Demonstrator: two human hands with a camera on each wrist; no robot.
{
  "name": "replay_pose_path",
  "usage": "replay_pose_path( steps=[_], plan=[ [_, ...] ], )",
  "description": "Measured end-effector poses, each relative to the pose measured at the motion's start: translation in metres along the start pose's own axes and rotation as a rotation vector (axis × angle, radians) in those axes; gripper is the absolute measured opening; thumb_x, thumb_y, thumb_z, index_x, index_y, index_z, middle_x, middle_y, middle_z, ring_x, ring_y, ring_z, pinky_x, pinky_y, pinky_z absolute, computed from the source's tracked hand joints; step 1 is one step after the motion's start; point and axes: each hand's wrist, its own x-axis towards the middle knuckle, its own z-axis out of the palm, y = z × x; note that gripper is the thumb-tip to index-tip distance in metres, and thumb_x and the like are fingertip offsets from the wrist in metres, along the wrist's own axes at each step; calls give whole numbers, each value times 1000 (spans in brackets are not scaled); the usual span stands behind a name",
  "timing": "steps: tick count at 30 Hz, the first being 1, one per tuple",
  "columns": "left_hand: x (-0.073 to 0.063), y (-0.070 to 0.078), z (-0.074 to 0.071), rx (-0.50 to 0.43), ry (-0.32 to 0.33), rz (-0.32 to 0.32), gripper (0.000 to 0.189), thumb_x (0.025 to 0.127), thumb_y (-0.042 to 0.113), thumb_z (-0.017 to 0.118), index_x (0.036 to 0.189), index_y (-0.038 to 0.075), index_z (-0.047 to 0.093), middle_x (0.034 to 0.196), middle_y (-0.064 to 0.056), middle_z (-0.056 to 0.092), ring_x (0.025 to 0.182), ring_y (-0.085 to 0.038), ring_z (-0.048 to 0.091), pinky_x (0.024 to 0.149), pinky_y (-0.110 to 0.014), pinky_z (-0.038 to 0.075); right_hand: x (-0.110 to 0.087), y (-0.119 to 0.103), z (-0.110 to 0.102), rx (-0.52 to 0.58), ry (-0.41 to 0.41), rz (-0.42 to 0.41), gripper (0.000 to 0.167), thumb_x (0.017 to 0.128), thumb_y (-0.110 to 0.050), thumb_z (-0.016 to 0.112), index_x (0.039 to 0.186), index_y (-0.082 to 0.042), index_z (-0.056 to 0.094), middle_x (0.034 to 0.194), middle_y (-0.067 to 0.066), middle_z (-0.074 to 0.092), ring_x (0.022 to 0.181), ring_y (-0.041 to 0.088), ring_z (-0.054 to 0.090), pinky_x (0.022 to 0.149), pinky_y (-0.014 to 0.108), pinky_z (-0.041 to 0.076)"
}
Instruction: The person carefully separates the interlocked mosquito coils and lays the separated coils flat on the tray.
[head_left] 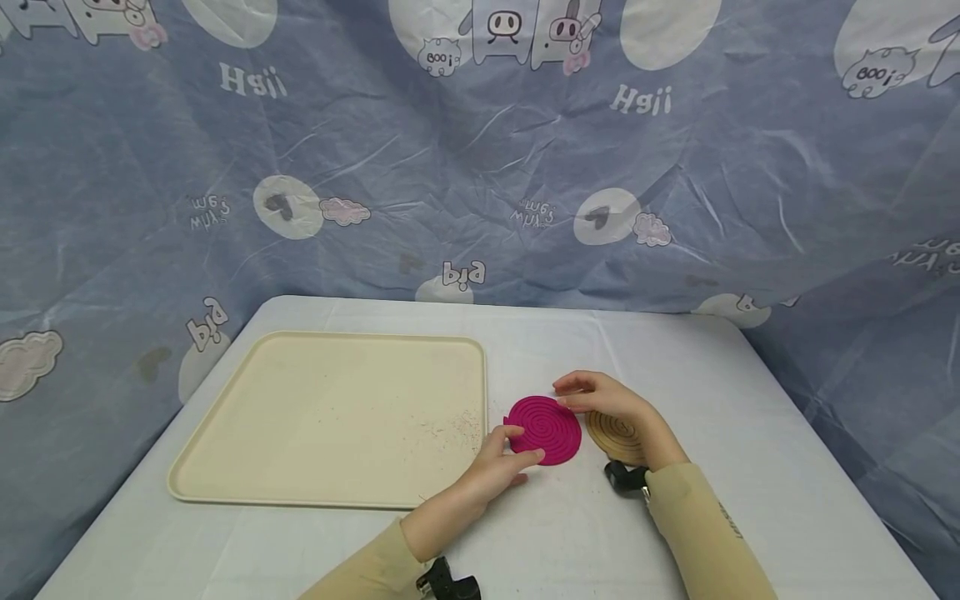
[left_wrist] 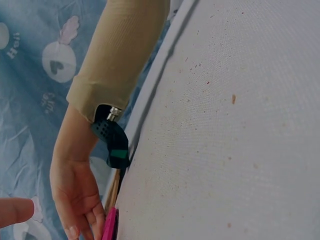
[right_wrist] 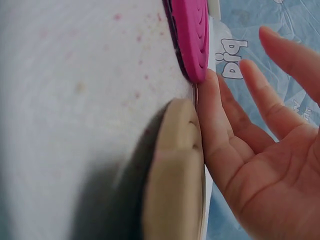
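Note:
A flat magenta spiral coil lies on the white table, just right of the tray. My left hand is at its left and near edge, thumb and fingertips over the rim. My right hand has its fingertips at the coil's upper right edge, with the fingers loosely extended. Beneath that hand lies a tan spiral coil, partly hidden by the hand and wrist. In the right wrist view, the right hand shows spread fingers beside the tan coil and the magenta one.
A cream tray fills the left part of the table, with small reddish crumbs near its right side. More crumbs dot the white tablecloth. Behind the table hangs a blue printed cloth. Each wrist carries a black camera mount.

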Motion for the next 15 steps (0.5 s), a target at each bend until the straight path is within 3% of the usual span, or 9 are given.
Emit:
replay_pose_path(
  steps=[5,10,15],
  plan=[
    [1,-1,4,-2,21,3,54,84,16,67,128,-3,41,118,-16,43,88,-24,58,83,-41,52,-1,2,-2,-14,-1,-1,44,88,-15,61,125,8,52,123,25,55,114,35,53,91,39,49],
    [3,-3,8,-8,55,11,56,82,14,68,129,-3,41,115,-15,46,82,-18,54,78,-38,51,-2,3,-3,60,-5,-3,42,89,-7,61,124,13,49,124,29,53,115,39,52,90,38,49],
    [5,-6,11,-3,70,37,56,82,13,68,129,-3,41,90,-7,50,68,-14,48,68,-30,48,-1,5,-3,84,-25,-3,41,86,0,60,123,15,49,123,31,53,114,41,52,89,34,49]
  ],
)
